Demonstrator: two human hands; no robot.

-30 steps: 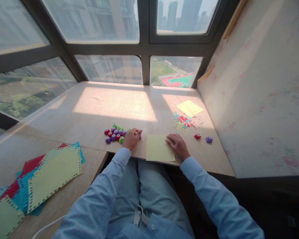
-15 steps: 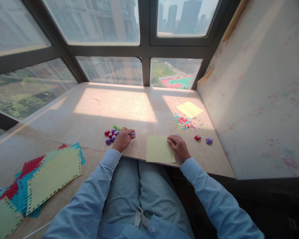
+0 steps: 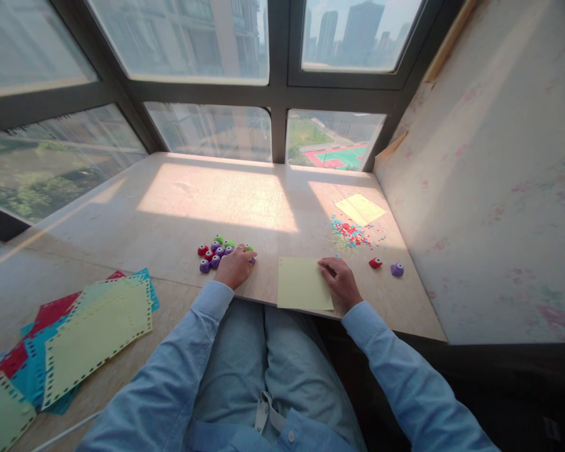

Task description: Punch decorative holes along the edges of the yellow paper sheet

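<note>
My left hand (image 3: 234,267) rests on the right end of a cluster of small round paper punches (image 3: 215,252) in red, purple and green, its fingers curled over one of them; a purple bit shows by the fingertips. My right hand (image 3: 339,280) lies flat on the right edge of a pale yellow sheet of paper (image 3: 302,283) near the front edge of the stone ledge (image 3: 216,194). A red punch (image 3: 375,263) and a purple punch (image 3: 397,269) sit just right of that hand.
A heap of coloured paper bits (image 3: 351,231) and a second yellow sheet (image 3: 360,209) lie further back on the right. Punched sheets in yellow, blue and red (image 3: 75,333) are stacked on the lower surface at left. Windows stand behind, a wall at right.
My left hand pulled back left from beside the yellow sheet onto the punch cluster and curled its fingers over one. My right hand stayed on the sheet.
</note>
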